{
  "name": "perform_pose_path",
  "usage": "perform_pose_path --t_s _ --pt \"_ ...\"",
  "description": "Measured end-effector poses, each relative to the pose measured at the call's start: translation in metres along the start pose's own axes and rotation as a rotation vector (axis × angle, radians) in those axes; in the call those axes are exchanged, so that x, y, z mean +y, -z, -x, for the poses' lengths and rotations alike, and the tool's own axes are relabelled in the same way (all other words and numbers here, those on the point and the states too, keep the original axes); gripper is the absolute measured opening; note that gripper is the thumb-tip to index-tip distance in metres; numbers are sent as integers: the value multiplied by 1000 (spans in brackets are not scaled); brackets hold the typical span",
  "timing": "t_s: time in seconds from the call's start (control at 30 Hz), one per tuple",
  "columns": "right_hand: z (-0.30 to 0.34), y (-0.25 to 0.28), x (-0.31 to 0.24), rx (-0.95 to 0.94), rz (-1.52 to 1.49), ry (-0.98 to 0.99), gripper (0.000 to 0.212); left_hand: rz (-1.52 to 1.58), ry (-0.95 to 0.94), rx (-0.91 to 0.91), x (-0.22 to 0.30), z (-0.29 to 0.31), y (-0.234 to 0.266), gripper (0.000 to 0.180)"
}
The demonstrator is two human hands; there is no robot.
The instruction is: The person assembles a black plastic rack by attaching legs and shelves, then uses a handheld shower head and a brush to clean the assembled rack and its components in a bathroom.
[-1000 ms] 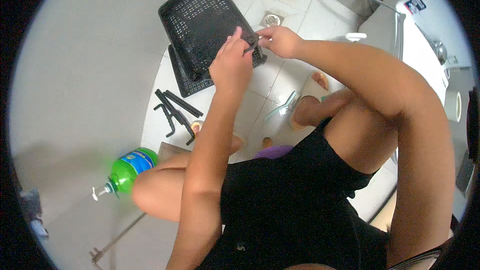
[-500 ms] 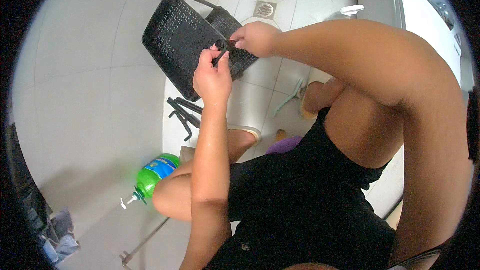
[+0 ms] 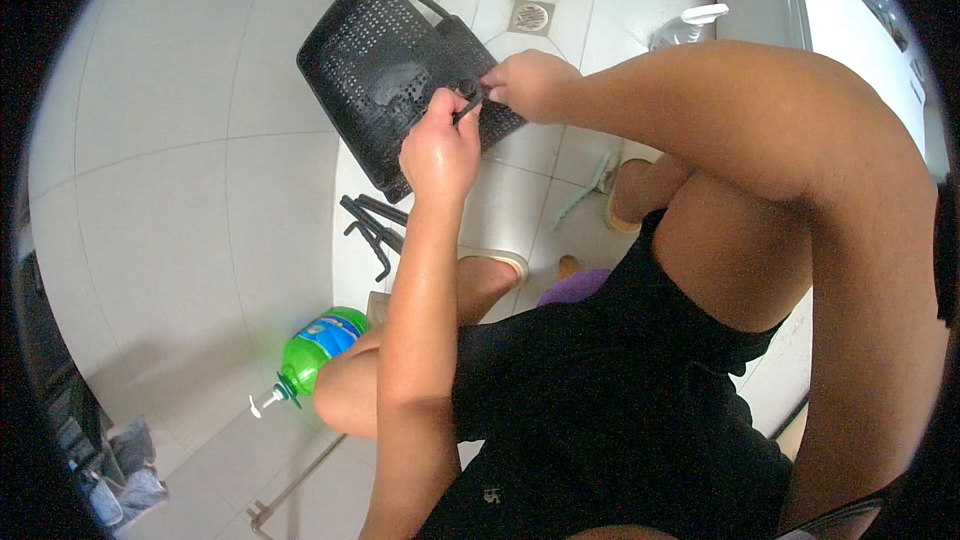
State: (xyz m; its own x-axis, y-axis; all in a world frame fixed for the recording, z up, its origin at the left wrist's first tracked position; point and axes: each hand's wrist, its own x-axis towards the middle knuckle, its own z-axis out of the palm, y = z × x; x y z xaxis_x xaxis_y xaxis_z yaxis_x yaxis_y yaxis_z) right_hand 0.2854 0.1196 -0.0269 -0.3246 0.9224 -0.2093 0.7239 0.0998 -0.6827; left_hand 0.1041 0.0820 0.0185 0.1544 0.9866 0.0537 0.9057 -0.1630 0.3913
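Note:
My left hand [image 3: 440, 152] is closed round a black tube [image 3: 466, 112] with a round end, holding it above the dark baskets. Close beside that round end, my right hand [image 3: 535, 85] has its fingertips pinched together; whatever they grip is too small and dark to make out. Behind both hands a large black perforated basket [image 3: 345, 55] leans tilted on the tiled floor, its surface looking wet. A second black perforated basket [image 3: 462, 48] stands against it, partly hidden by my hands.
Several black tubes [image 3: 375, 232] lie left of my left forearm. A green pump bottle [image 3: 318, 342] lies by my left knee. Ahead is a floor drain [image 3: 531, 17]. A clear bottle with a white top [image 3: 684, 28], a pale green stick [image 3: 580, 197] and a white appliance [image 3: 870, 50] are rightward.
Both hands have shifted slightly right with the black tube. More of the large basket's wet-looking surface shows, and the clear bottle is more visible behind my right arm.

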Motion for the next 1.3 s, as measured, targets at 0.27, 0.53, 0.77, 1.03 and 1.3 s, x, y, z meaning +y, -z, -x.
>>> perform_pose_path --t_s 0.27,0.53,0.77,1.03,1.3 --pt "19 0 -7 -68 85 79 36 33 -130 -81 -21 8 8 22" --pt "27 -31 -39 -127 -52 44 34 43 -459 -241 -73 10 45 16" --pt "-22 -21 -74 -679 80 44 18 -28 -542 -519 -119 25 92 16" --pt "-94 48 49 -92 375 117 53 85 -311 -479 -99 14 105 35" --pt "-89 6 52 178 -132 342 34 -132 -208 40 -6 -80 9 47"
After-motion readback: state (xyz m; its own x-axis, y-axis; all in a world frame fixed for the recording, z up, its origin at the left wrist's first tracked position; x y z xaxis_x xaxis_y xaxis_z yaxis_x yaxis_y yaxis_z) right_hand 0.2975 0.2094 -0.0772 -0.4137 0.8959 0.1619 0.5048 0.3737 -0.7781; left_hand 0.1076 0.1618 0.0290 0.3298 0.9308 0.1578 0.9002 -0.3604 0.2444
